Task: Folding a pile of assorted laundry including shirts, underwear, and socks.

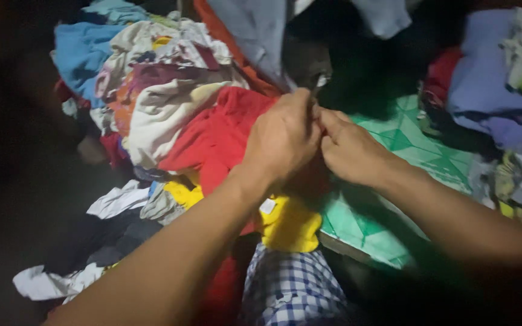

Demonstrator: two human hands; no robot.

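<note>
Red cloth (212,142) sprawls over a heap of mixed garments (152,78) left of a green patterned mat (412,145), with a yellow piece (291,223) and blue checked fabric (291,290) nearer the body. Left hand (282,142) and right hand (348,148) meet knuckle to knuckle above the mat's edge, fingers curled shut, pinching a small dark scrap (316,81) between them.

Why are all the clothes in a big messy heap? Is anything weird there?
Yes: crumpled clothes are heaped unfolded, a red cloth on top, a yellow garment below. Both hands, left and right, meet, pinching something hidden, above the green patterned mat.
</note>
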